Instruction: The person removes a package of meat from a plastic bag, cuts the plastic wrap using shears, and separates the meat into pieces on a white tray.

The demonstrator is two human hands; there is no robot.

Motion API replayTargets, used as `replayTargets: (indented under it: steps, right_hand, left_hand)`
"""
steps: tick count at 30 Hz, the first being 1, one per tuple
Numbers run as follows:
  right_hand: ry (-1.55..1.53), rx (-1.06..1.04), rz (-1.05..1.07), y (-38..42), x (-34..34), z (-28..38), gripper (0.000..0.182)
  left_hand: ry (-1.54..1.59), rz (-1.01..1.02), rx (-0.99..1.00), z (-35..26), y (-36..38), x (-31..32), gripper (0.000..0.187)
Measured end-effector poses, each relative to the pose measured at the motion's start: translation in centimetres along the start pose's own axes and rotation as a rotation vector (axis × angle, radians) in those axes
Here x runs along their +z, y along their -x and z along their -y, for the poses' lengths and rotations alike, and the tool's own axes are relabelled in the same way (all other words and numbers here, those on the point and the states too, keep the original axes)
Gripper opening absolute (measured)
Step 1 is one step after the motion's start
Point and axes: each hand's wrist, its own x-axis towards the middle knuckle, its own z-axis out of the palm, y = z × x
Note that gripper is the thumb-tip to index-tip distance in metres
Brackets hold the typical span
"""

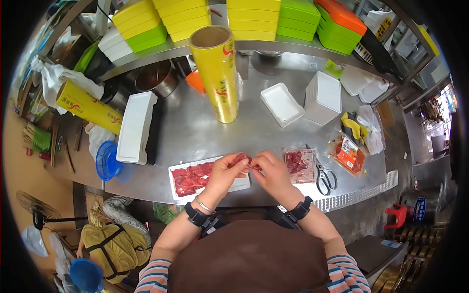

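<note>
Above the right part of a white foam tray (240,186), my left hand (225,173) pinches a slice of raw red meat (240,159). My right hand (269,171) meets it there, its fingertips closed on the right end of the same slice. Red meat slices (192,178) lie across the left part of the tray. To the right of my right hand sits a clear plastic box (307,172) with more dark red meat (296,162) in it. Black-handled scissors (324,178) lie beside that box.
A tall yellow film roll (220,78) stands behind my hands. White foam trays (283,105) and a stack of them (323,100) are at the back right. A sealed red food pack (349,155) lies right. Foam boxes (253,22) fill the shelf. A blue basket (108,160) is left.
</note>
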Motion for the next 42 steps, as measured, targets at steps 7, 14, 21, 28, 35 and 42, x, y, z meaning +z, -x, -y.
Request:
replayTargets:
  steps: [7,14,21,28,35,42]
  right_hand:
    - [-0.277,0.135,0.058,-0.9,2.4,0.7,0.020]
    - [-0.353,0.321,0.126,-1.0,5.0,0.9,0.018]
    - [-0.505,0.395,0.252,-1.1,5.9,0.9,0.013]
    - [-0.330,0.321,0.294,-1.1,6.4,1.0,0.011]
    - [-0.624,0.464,0.339,-0.5,7.2,-0.4,0.005]
    - [-0.893,0.569,0.342,-1.3,7.4,0.0,0.004]
  left_hand:
    - [0.163,-0.129,-0.029,0.0,1.8,-2.6,0.025]
    - [-0.283,-0.128,0.221,0.7,3.1,-4.4,0.023]
    - [-0.375,-0.205,0.247,0.1,4.1,-4.9,0.017]
    - [-0.632,-0.175,0.335,-0.3,4.3,-5.4,0.016]
    - [-0.289,-0.122,0.106,1.4,3.9,-6.7,0.020]
    - [0.263,-0.070,-0.104,0.2,3.8,-6.5,0.026]
